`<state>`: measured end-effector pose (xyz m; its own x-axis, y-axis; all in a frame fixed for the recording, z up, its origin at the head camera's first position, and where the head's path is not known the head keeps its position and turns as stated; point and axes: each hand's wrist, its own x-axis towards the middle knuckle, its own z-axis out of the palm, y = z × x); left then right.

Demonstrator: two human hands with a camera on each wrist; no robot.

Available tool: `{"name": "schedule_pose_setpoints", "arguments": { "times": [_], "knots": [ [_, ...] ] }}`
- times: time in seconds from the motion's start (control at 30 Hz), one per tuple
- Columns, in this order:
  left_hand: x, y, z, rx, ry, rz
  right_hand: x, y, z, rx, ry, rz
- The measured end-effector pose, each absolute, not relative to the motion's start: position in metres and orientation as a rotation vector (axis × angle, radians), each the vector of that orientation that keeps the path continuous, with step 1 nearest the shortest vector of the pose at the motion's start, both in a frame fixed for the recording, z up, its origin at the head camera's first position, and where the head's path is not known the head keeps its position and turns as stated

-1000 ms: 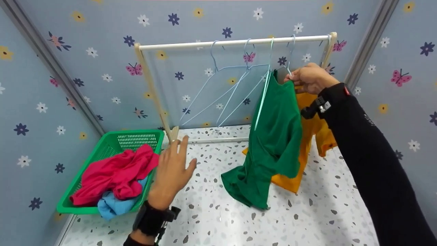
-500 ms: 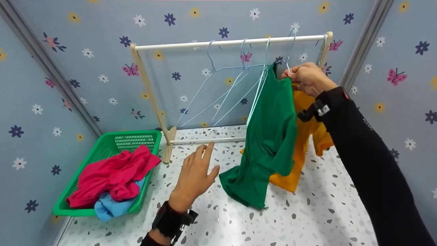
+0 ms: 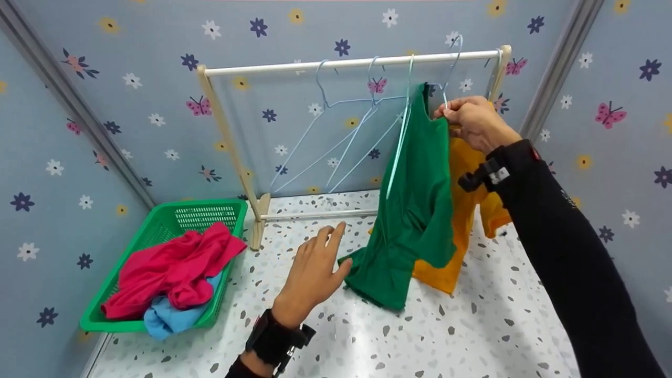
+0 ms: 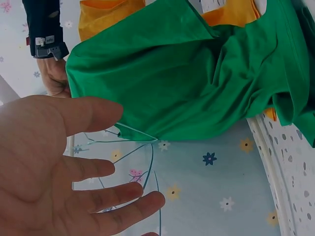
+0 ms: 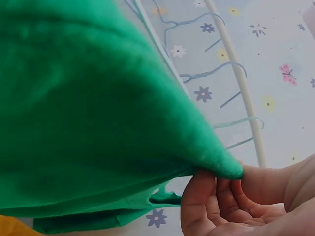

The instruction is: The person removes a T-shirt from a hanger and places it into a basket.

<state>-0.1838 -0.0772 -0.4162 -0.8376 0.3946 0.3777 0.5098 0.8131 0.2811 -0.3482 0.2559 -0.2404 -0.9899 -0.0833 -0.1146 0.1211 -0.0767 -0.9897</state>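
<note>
A green shirt [image 3: 420, 189] hangs in front of the rack, with a light-blue wire hanger [image 3: 452, 65] at its neckline. My right hand [image 3: 479, 122] pinches the shirt's upper edge right by the hanger's neck. In the right wrist view, the thumb and fingers of the right hand [image 5: 231, 201] hold a corner of the green cloth. The hook rises above the white rail; whether it touches the rail I cannot tell. My left hand [image 3: 315, 270] is held in the air, fingers extended and holding nothing, near the shirt's lower left part.
Several bare wire hangers [image 3: 350, 101] hang on the rack's white rail [image 3: 294, 67]. An orange garment [image 3: 464, 173] hangs behind the green shirt. At left, a green basket [image 3: 149, 226] holds a red garment [image 3: 173, 268] and a blue one [image 3: 170, 317]. Flower-patterned walls surround the speckled floor.
My left hand has moved right, from beside the basket towards the green shirt. The hanger's hook and the shirt's top have risen a little; the right hand keeps its pinch.
</note>
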Motion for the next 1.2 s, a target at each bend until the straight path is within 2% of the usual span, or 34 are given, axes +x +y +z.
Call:
{"name": "schedule_pose_setpoints", "arguments": {
  "times": [0.37, 0.57, 0.83, 0.97, 1.2],
  "knots": [
    [-0.19, -0.056, -0.417, -0.802, -2.688, -0.656, -0.338, 0.251, -0.254, -0.1, 2.185, -2.163],
    [-0.208, -0.032, -0.419, -0.93, -2.622, -0.859, -0.327, 0.254, -0.271, -0.162, 2.192, -2.2],
    [-0.215, 0.005, -0.407, -1.003, -2.52, -1.058, -0.304, 0.244, -0.296, -0.348, 2.218, -2.201],
    [-0.223, 0.024, -0.397, -0.97, -2.502, -1.184, -0.293, 0.238, -0.303, -0.479, 2.233, -2.178],
    [-0.24, 0.052, -0.389, -0.765, -2.452, -1.24, -0.277, 0.224, -0.318, -0.572, 2.276, -2.152]
  ]
}}
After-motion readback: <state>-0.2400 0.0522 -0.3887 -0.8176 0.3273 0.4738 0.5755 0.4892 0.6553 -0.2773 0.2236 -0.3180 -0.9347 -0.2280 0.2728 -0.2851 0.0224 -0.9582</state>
